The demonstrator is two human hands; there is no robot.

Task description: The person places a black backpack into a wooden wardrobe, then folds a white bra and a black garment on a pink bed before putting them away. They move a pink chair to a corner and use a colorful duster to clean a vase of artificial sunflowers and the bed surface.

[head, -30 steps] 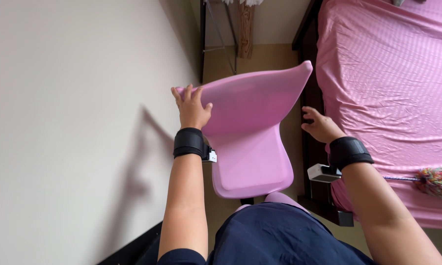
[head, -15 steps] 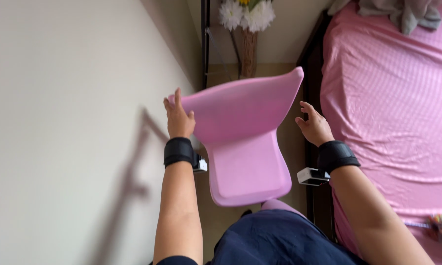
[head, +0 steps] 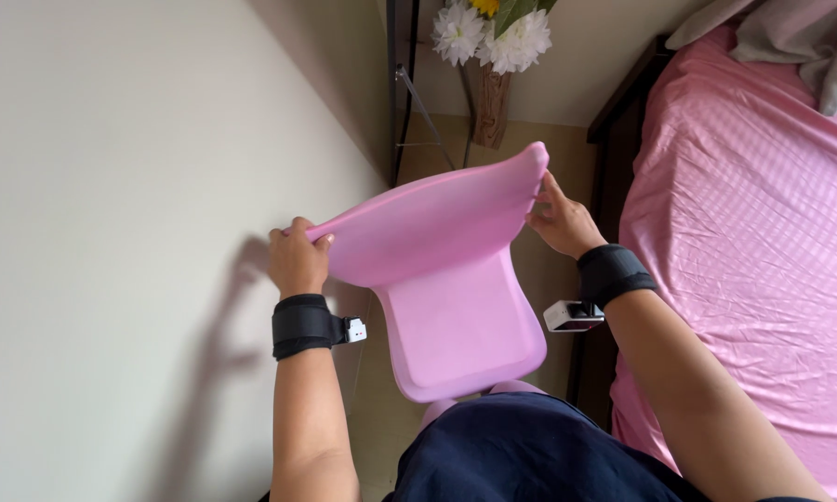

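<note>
With the pink chair (head: 446, 288) now lifted nearer me than a second ago at frame centre, my left hand (head: 296, 260) and right hand (head: 560, 223) stay curled shut on the backrest's two edges, so it's securely carried between wall (head: 139, 186) and bed (head: 753, 242).

We hold a pink chair (head: 456, 279) by its backrest, our left hand (head: 296, 260) clamped on the left end of its top edge, our right hand (head: 560, 221) pinching the right end. A black band wraps each wrist. A pale wall (head: 139, 232) runs along the left, a pink bed (head: 753, 251) lies right, and white flowers (head: 493, 33) stand far off.
</note>
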